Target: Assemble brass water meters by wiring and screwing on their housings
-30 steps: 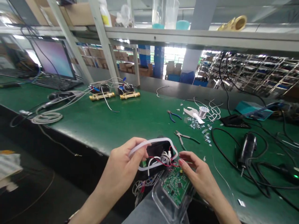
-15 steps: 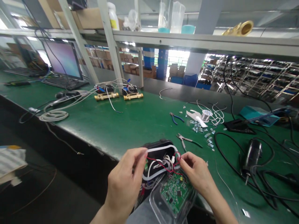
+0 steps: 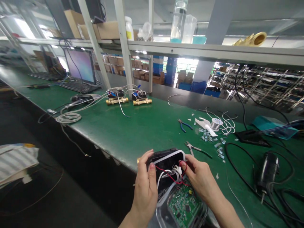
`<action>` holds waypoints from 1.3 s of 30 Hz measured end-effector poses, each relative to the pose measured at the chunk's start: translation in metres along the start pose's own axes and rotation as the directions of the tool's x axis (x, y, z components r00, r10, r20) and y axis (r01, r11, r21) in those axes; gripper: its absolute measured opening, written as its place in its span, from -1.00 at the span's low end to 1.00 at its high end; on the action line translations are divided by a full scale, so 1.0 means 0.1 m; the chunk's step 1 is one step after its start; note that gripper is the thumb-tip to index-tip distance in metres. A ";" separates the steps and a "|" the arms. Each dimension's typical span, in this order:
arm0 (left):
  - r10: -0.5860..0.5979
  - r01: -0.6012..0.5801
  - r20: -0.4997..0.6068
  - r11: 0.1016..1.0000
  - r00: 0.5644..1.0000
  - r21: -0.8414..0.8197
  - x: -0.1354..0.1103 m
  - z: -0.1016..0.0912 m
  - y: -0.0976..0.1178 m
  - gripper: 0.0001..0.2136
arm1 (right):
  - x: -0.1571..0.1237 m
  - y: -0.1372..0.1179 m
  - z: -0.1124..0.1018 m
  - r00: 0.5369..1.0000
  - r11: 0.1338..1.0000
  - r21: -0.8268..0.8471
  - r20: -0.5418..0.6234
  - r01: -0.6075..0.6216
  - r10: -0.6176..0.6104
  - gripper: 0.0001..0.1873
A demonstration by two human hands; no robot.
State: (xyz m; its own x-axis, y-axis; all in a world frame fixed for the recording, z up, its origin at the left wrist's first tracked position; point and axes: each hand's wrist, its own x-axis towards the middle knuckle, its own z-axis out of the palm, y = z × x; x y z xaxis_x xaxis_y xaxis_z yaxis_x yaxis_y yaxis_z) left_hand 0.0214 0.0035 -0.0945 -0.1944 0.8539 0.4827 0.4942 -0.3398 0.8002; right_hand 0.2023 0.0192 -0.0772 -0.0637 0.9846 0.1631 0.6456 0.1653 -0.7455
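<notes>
Black plastic case [image 3: 165, 164] | place: held just above green circuit board [image 3: 184, 207], by edge of green table [image 3: 123, 136] | left hand [image 3: 144, 190]: fingers wrapped round case side | right hand [image 3: 199, 177]: fingers nearly shut, pinching thin red wire [image 3: 171, 179] | step: wires being handled

The left hand [image 3: 144, 190] grips a black plastic housing [image 3: 166, 164] ringed by a white gasket [image 3: 169, 156], while the right hand [image 3: 199, 177] pinches its red and white wires [image 3: 174, 173]. A green circuit board [image 3: 185, 207] in a clear plastic shell [image 3: 161, 218] lies just below, beside the near edge of the table [image 3: 133, 136].

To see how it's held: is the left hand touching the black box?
Touching: the head view shows the left hand gripping the black box by its edge.
</notes>
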 end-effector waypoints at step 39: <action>0.150 -0.162 0.098 0.978 0.984 0.131 0.53 -0.11 -0.09 -0.85 | 0.12 -0.04 0.07 0.867 0.999 0.024 -0.498 0.026 -0.010 -0.77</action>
State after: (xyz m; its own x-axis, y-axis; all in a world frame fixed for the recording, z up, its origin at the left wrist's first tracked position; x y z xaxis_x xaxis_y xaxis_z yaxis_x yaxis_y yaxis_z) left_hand -0.0023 0.0476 -0.0719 -0.0342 0.8277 0.5602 0.6258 -0.4193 0.6577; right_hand 0.1934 0.0304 -0.0767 0.3168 0.8233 0.4709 0.6256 0.1917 -0.7562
